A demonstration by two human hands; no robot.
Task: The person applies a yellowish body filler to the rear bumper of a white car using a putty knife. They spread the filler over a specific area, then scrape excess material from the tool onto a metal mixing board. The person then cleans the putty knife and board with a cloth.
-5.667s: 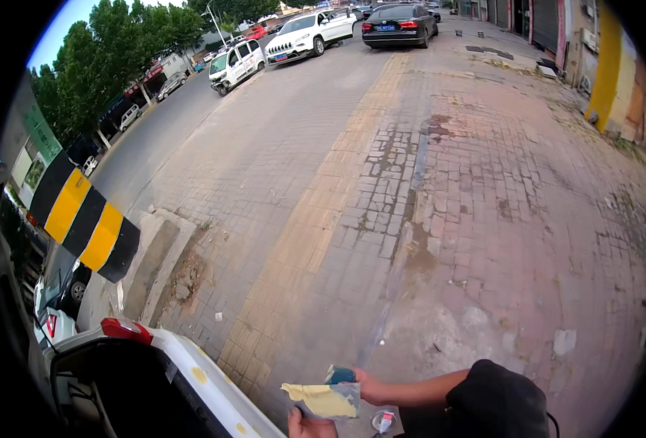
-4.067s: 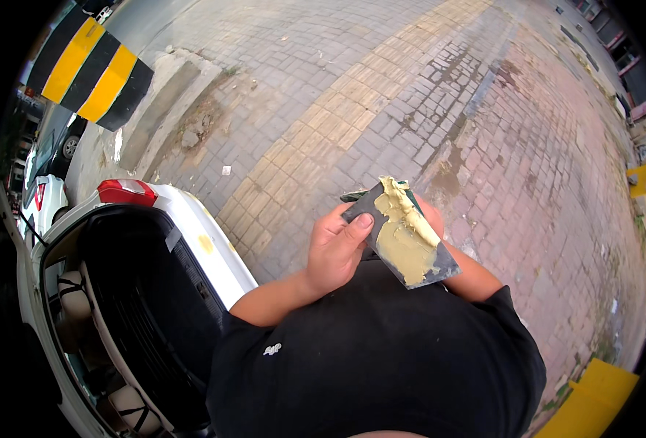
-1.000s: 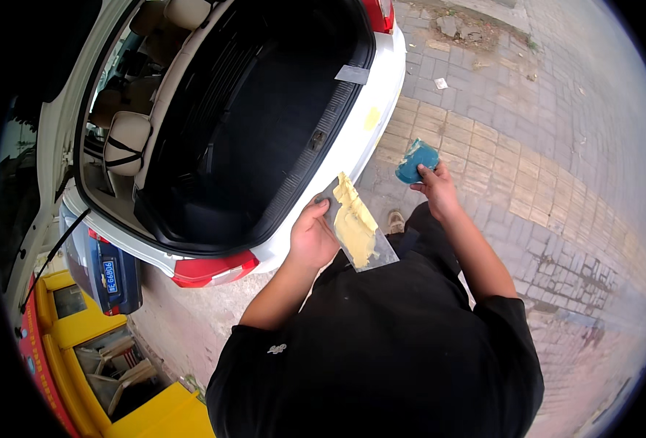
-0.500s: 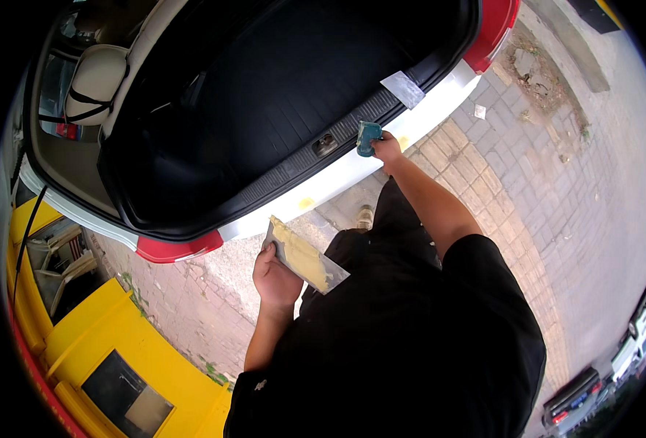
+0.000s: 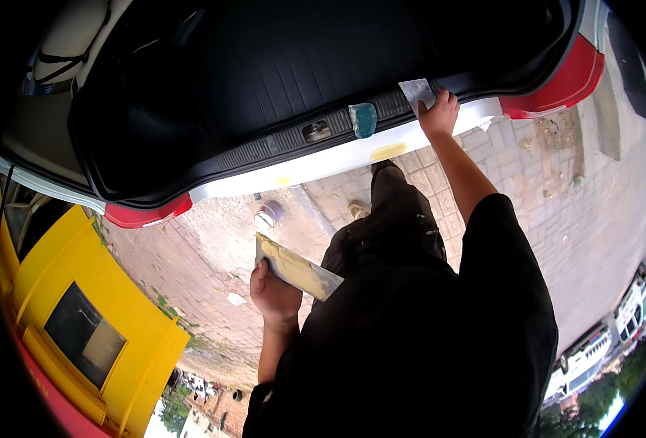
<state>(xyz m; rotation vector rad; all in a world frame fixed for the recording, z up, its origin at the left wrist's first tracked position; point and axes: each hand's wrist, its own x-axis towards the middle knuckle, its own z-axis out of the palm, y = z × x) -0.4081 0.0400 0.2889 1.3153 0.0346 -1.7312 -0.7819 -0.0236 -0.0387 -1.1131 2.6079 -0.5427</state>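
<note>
My left hand (image 5: 273,293) grips a flat grey plate (image 5: 331,285) by its near-left edge. Yellow body filler (image 5: 294,264) is smeared thickly along the plate. Out at the sill of an open car trunk, my right hand (image 5: 441,114) has its thumb and fingers closed at the edge of a thin grey metal sheet (image 5: 415,92). To the left of that sheet, a teal putty spreader (image 5: 363,120) lies on the black ribbed sill with no hand on it. Below, the white rear panel (image 5: 323,165) carries a larger yellow filler patch (image 5: 388,151) and a smaller one (image 5: 283,180).
The black trunk floor (image 5: 264,66) spreads beyond the sill, with the latch (image 5: 316,131) in its middle. Red tail lights (image 5: 556,80) flank the panel. A small bucket (image 5: 268,214) stands on the paving under the car. A yellow structure (image 5: 82,292) is at left.
My right hand has let go of the teal spreader on the sill and moved right to the grey sheet. My left hand still holds the filler plate. The view has shifted.
</note>
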